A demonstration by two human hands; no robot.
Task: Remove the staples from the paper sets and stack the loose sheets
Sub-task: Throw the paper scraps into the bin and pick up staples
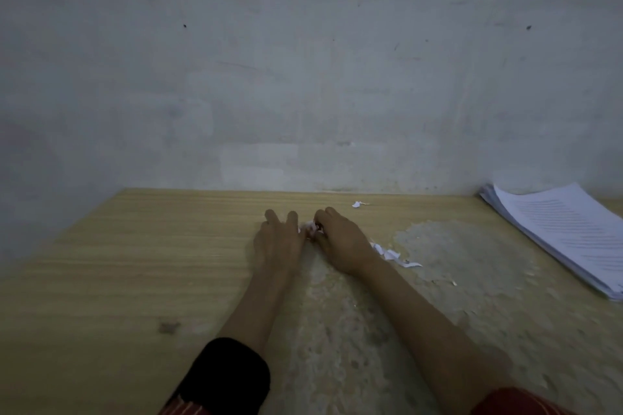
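Observation:
A thick stack of printed white sheets (569, 232) lies at the table's far right. Both hands meet near the middle of the wooden table (135, 263), over a small clump of torn white paper scraps (308, 228). My left hand (278, 239) lies palm down with its fingers fairly straight, touching the scraps at its right side. My right hand (340, 239) has its fingers curled down over the scraps; what its fingertips hold is hidden. More white scraps (391, 254) lie just right of my right wrist, and one scrap (358, 204) lies near the wall.
A grey wall (303, 77) rises directly behind the table's far edge. The table top has a large worn, peeled patch (455, 256) from the middle to the right. The left half is bare wood with a small dark mark (168, 327).

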